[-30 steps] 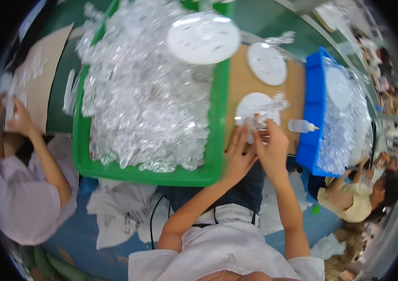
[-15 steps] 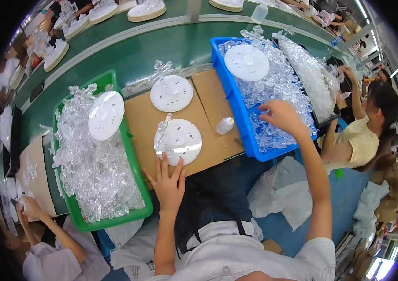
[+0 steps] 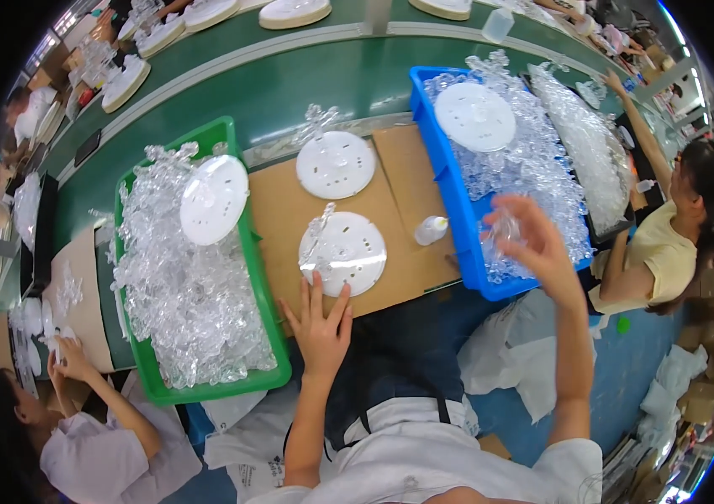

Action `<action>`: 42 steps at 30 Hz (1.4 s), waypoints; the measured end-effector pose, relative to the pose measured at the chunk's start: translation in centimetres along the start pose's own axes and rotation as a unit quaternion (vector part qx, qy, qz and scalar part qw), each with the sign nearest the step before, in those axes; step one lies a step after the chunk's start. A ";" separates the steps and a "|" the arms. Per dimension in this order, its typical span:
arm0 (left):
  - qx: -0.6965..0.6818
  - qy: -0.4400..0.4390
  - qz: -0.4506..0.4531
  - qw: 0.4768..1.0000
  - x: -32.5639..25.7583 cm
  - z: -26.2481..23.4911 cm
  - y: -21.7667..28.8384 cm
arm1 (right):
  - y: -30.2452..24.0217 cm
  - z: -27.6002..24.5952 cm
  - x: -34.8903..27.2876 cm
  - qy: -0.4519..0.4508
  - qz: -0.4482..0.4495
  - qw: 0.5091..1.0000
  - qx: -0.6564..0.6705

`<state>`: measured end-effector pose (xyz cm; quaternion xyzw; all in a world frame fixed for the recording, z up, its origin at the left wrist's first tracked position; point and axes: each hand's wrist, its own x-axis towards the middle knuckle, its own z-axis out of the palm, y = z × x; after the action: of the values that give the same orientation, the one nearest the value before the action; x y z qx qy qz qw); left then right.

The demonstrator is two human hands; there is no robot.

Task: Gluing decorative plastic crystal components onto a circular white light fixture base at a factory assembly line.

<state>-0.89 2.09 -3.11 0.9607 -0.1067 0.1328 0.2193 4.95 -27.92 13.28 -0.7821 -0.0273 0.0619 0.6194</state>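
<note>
On the cardboard mat lies a white round plate with slots and a clear plastic branch-like piece standing at its left side. My left hand has its fingers spread, the tips resting on the plate's near edge. Above the near end of the blue bin is my right hand, blurred by motion. A clear plastic piece shows between its thumb and fingers. Small clear pieces fill much of that bin. Just beyond the first plate sits a second white plate, with another clear branch-like piece at its far edge.
A small squeeze bottle stands beside the blue bin. To the left, a green bin holds heaped clear pieces and a tilted white plate. Another white plate lies on the blue bin's pieces. Co-workers sit on both sides.
My right hand has lifted and turned over the blue bin, a clear piece now visible in its fingers. My left hand stays at the plate. The whole view has shifted slightly.
</note>
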 end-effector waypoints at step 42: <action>-0.010 -0.044 -0.026 0.999 1.7 0.8 2.6 | 11.8 13.4 1.1 0.328 -0.003 0.933 -0.145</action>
<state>0.21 -0.83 -2.25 0.9657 -0.0931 0.0836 0.2274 3.92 -17.55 -1.33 -0.8399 0.1666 -0.2048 0.4743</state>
